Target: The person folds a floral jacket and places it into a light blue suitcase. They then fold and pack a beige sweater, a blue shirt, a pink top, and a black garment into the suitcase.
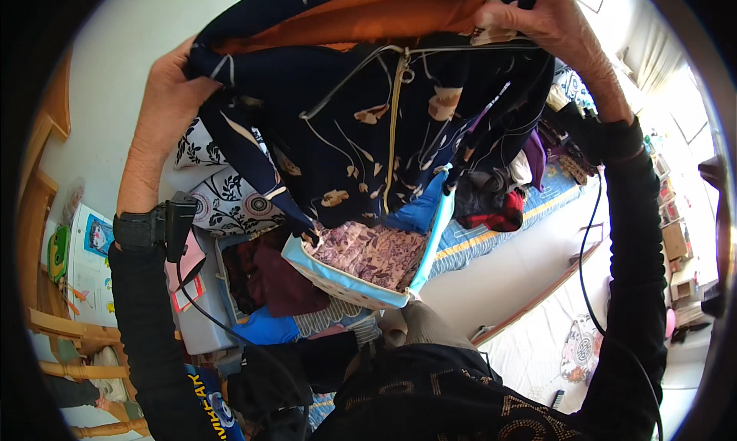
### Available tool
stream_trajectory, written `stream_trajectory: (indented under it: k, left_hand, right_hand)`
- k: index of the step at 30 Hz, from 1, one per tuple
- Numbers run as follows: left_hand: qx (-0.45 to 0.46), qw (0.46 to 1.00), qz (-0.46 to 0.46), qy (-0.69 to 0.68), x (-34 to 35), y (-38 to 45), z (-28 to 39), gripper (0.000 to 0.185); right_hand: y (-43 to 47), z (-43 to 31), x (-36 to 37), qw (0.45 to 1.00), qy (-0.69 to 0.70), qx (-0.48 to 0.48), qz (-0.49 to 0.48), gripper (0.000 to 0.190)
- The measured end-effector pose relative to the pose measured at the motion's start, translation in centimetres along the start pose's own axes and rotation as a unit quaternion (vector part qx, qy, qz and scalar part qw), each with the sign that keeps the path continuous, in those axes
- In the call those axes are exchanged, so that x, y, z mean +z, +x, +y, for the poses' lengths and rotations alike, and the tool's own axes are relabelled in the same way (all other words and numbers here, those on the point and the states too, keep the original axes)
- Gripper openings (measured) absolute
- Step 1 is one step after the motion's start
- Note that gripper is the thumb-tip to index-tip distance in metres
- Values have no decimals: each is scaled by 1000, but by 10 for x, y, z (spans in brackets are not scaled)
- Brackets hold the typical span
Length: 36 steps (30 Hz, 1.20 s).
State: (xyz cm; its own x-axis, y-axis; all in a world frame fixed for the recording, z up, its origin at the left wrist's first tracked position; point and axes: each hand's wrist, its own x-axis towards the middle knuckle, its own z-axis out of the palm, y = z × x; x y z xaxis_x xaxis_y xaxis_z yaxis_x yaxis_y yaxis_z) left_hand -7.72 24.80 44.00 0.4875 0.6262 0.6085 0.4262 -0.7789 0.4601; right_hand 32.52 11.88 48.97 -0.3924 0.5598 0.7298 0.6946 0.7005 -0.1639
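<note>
My left hand [173, 90] grips the upper left of a dark navy jacket [339, 118] with a pale flower pattern. My right hand [544, 32] holds its opposite upper corner. The garment hangs spread between both hands, showing a rust-orange inside, a gold zipper down its front and a pale drawstring. Below its hem sits a soft fabric storage bag [351, 285] with light blue edging, its top uncovered. Inside the bag lie a pink floral-print cloth [368, 251] and a blue cloth [417, 208], partly hidden by the jacket.
Patterned black-and-white cushions [230, 202] rest at the left. Maroon clothing [288, 280] lies beside the bag. More clothes [495, 202] are heaped on a blue patterned bedspread [478, 245]. Wooden rails [86, 372] stand at lower left, with another person's foot near them. Cables run from both wrists.
</note>
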Motion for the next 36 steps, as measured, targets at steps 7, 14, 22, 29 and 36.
stream_trajectory:
  k: [7, 14, 22, 29, 36]
  left_hand:
    - [-10, 996, 25, -87, -29, 19, 13, 26]
    - [-97, 973, 39, -205, -26, 29, 8, 25]
    - [-49, 990, 0, -129, -57, 33, 13, 15]
    - [-100, 986, -127, -37, -43, 22, -1, 19]
    - [-125, 955, -143, -228, -47, 8, -9, 32]
  right_hand:
    - [-22, 44, -36, 966, -108, 144, -187, 38]
    - [-54, 61, -5, 980, -20, 186, 73, 51]
    - [-47, 60, -58, 984, -16, 159, -72, 53]
    - [-62, 81, -36, 970, -42, 202, -131, 38]
    - [-97, 72, -13, 929, 154, 328, 76, 48]
